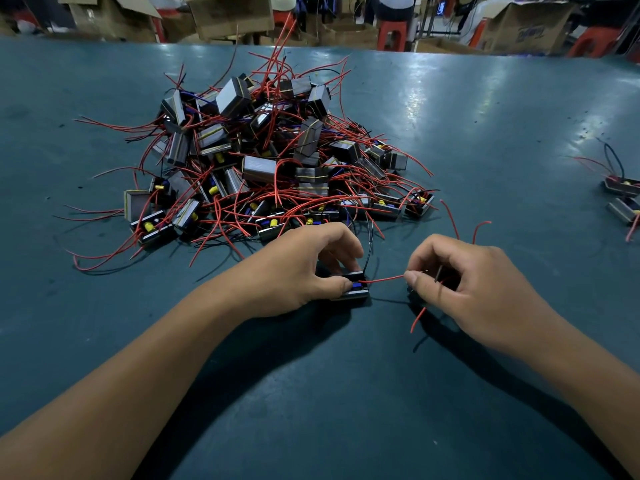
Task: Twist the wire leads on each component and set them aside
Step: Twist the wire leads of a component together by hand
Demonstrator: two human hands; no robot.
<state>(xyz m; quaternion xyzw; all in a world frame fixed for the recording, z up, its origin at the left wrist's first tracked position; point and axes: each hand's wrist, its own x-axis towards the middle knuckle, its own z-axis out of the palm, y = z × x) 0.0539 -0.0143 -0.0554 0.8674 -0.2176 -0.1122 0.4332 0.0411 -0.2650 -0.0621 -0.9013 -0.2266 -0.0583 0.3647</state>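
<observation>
Red leads (381, 280), teal table (346, 393)

There is a single view, taken from a wide-angle camera worn on the person's head. It looks forward and steeply down over the green table (450, 393), close enough that both forearms enter from the near bottom corners and fill much of the lower frame. The left hand (298, 268) and right hand (474, 282) sit just below the centre. The pile of components (270, 168) lies beyond them, left of centre. The table's far edge curves across the top, bent by the lens, with cardboard boxes (228, 12) past it. A few components (623, 199) are cut by the right edge.
</observation>
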